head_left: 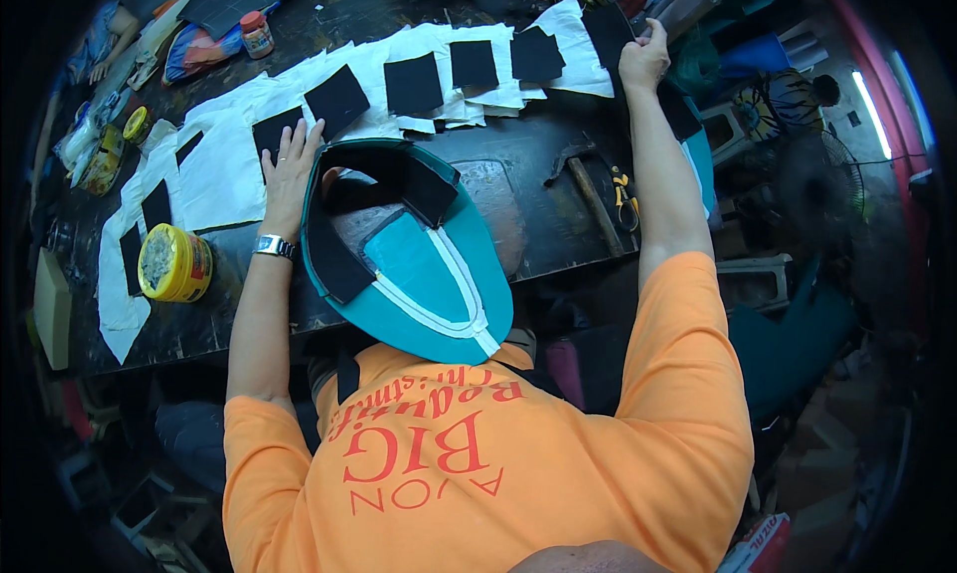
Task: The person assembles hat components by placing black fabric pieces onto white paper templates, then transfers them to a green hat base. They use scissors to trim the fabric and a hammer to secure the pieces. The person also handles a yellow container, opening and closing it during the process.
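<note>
My left hand, with a watch at its wrist, lies with fingers spread on a black square piece atop white fabric sheets. At the far right of the table, my right hand is closed, fingers curled at the edge of a black piece. Several more black squares lie along the row of overlapping white sheets. A teal, curved sewn piece with white tape and black panels rests between my arms, over the table's near edge.
A yellow tub stands left of my left forearm. A hammer and yellow-handled pliers lie near my right forearm. A red-lidded jar is at the back. Another person's arm shows far left; a fan stands right.
</note>
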A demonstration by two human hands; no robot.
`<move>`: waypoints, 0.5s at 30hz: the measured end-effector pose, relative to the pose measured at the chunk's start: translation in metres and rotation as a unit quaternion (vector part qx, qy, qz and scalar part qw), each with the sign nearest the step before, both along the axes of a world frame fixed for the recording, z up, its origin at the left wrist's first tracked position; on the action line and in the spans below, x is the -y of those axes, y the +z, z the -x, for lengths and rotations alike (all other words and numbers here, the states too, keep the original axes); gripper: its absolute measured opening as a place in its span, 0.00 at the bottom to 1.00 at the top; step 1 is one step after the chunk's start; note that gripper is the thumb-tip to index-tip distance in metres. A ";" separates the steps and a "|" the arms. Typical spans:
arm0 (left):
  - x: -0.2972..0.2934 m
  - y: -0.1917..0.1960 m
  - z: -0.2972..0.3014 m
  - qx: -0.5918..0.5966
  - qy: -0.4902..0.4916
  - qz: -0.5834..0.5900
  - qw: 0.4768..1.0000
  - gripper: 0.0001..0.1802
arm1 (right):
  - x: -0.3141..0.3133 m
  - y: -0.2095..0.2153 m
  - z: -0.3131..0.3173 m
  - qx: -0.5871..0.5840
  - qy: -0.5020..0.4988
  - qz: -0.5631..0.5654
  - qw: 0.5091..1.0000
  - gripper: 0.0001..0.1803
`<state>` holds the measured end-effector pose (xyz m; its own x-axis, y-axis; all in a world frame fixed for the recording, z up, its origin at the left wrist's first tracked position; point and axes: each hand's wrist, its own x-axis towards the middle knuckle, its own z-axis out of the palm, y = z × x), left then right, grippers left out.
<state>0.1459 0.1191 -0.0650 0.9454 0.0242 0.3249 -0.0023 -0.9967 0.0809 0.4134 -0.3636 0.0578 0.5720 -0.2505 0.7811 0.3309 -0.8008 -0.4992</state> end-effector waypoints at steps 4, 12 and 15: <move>-0.002 0.000 0.000 -0.004 -0.006 0.057 0.998 0.44 | 0.013 0.033 0.012 -0.048 0.043 -0.108 0.992 0.25; -0.008 -0.004 -0.004 0.017 -0.016 0.141 0.990 0.34 | 0.041 0.078 0.090 0.014 0.103 -0.174 0.979 0.25; -0.012 0.017 -0.006 0.090 -0.052 0.296 0.950 0.26 | 0.044 0.092 0.121 -0.041 0.251 -0.207 0.945 0.26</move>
<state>0.1519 0.1309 -0.0481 0.8832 0.1632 0.4396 -0.1642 -0.7706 0.6159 0.2929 -0.4080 0.1500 0.7538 -0.2051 0.6242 0.5646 -0.2837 -0.7751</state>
